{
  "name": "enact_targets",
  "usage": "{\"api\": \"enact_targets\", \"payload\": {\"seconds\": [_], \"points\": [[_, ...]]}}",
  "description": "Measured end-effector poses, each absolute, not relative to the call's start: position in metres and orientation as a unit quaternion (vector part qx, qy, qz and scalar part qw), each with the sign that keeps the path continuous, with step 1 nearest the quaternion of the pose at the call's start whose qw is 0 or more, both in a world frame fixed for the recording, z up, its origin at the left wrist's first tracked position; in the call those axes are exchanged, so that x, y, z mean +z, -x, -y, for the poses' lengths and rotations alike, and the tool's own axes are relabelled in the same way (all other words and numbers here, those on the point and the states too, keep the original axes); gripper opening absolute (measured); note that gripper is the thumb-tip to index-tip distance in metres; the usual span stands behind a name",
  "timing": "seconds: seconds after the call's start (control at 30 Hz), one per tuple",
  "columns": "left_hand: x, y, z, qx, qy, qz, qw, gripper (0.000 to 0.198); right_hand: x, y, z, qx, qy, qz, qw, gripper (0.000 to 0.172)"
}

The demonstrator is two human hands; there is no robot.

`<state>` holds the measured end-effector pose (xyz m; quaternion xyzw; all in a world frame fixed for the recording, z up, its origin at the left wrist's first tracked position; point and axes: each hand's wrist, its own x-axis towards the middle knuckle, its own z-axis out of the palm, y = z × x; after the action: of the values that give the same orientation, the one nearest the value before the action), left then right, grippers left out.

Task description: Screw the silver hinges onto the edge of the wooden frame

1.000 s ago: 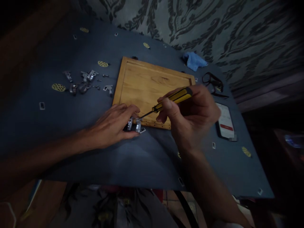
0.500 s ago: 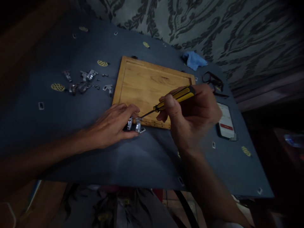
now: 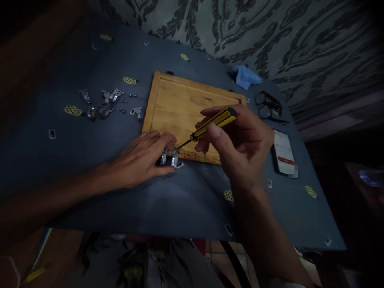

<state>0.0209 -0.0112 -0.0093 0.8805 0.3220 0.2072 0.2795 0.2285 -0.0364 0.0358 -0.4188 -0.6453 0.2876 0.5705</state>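
Note:
My left hand (image 3: 141,158) rests on the dark blue tabletop (image 3: 90,160) with its fingers closed around a small shiny metal hinge (image 3: 171,158) at the near edge of a wooden board (image 3: 180,108). My right hand (image 3: 240,146) grips a screwdriver (image 3: 210,125) with a yellow and black handle. Its thin shaft slants down to the left and the tip meets the top of the hinge. A row of small holes runs along the board's near edge.
Several loose metal hinges and screws (image 3: 103,106) lie at the left. A blue cloth (image 3: 244,76), black glasses (image 3: 268,105) and a lit phone (image 3: 283,154) sit at the right. Yellow dotted patches mark the tabletop. Patterned wallpaper rises behind.
My right hand has shifted slightly left and turned on the screwdriver handle. The tip stays on the hinge and my left hand has not moved.

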Motion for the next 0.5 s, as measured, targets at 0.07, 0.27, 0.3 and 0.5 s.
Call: {"api": "enact_targets", "payload": {"seconds": [0.07, 0.27, 0.3, 0.5], "points": [[-0.0086, -0.0206, 0.0110, 0.202, -0.880, -0.322, 0.285, 0.045, 0.0373, -0.2294, 0.0362, 0.290, 0.424, 0.640, 0.572, 0.011], [-0.0097, -0.0202, 0.0112, 0.211, -0.876, -0.320, 0.293, 0.050, 0.0350, -0.2233, 0.0359, 0.273, 0.448, 0.603, 0.602, 0.028], [-0.0099, -0.0203, 0.0114, 0.209, -0.876, -0.321, 0.292, 0.050, 0.0350, -0.2230, 0.0359, 0.282, 0.447, 0.599, 0.602, 0.030], [-0.0097, -0.0210, 0.0113, 0.202, -0.876, -0.326, 0.292, 0.047, 0.0393, -0.2277, 0.0383, 0.313, 0.441, 0.636, 0.551, 0.020]]}}
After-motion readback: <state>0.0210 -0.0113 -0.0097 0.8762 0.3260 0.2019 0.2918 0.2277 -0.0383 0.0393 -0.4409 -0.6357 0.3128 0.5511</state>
